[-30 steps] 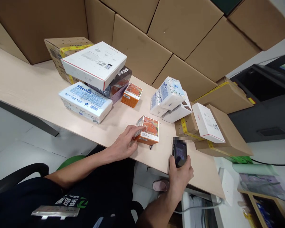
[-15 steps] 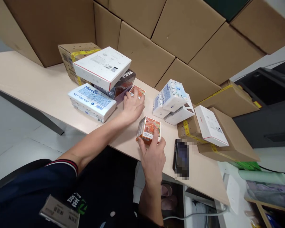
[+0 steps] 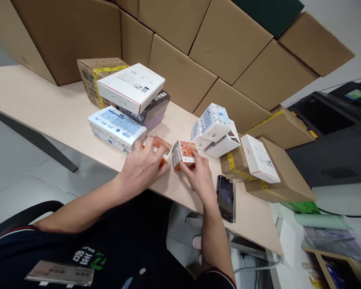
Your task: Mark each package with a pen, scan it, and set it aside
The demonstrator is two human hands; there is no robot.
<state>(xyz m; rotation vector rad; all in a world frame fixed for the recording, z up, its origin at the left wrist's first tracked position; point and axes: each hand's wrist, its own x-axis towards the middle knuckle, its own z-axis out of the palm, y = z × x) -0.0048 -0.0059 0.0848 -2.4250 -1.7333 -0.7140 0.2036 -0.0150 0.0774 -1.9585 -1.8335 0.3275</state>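
Note:
Two small orange printed boxes are close together near the table's front edge. My left hand (image 3: 142,162) is closed round the left small box (image 3: 160,143), with the fingers over its top and far side covering part of it. The right small box (image 3: 185,150) stands upright with a picture on its top face. My right hand (image 3: 200,172) grips this one from the near right side, thumb at the front and fingers on the top. A white-and-blue tissue pack (image 3: 117,124) marked Manhua lies just beyond my left hand.
Behind the tissue pack, a white flat box (image 3: 132,86) rests on a dark box (image 3: 156,106) beside a brown carton (image 3: 88,80). More tissue packs (image 3: 215,120) and cartons (image 3: 291,168) stand to the right. A phone-like device (image 3: 225,196) lies near the front edge. Large cartons (image 3: 180,68) wall off the back.
My left hand has drawn its small box back from beside the dark box, towards me and next to the other. My right hand and its box have shifted slightly away from me.

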